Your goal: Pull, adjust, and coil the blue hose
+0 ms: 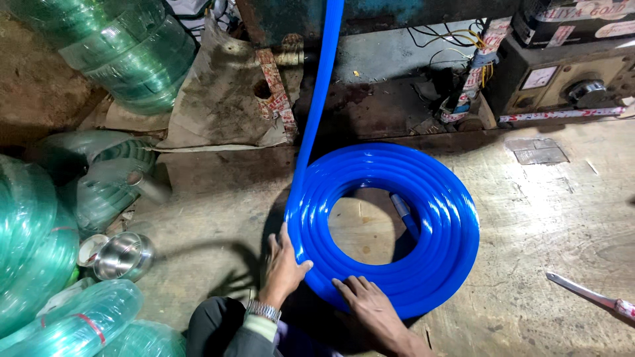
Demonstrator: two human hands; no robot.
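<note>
A: What lies at the centre of the scene?

B: A coil of blue hose (397, 225), wound flat in several turns on the wooden floor (542, 225). One free length of the same hose rises from the coil's left edge and runs to the far side, out of the top of the view.

A: Where are the hands?

B: Both rest on the near edge of the coil. The left hand (283, 264) lies against the coil's near-left outer rim, fingers spread and thumb hooked over the top turn; a metal wristwatch (263, 309) sits on that wrist. The right hand (370, 305) lies flat on the near rim, fingers extended over the turns.

A: State of each grip?

B: Neither is clamped. The left hand's grip is apart, cupping the rim; the right hand's grip is apart, palm down on the hose.

A: Surroundings?

B: At left, bundles of translucent green hose (40, 251), some wrapped in clear film, with a small steel bowl (126, 254) near them. At far right, a dark machine housing (562, 73) with a dial and loose wires. At near right, a blade with a taped handle (589, 294) lies on the floor, well apart from the coil.
</note>
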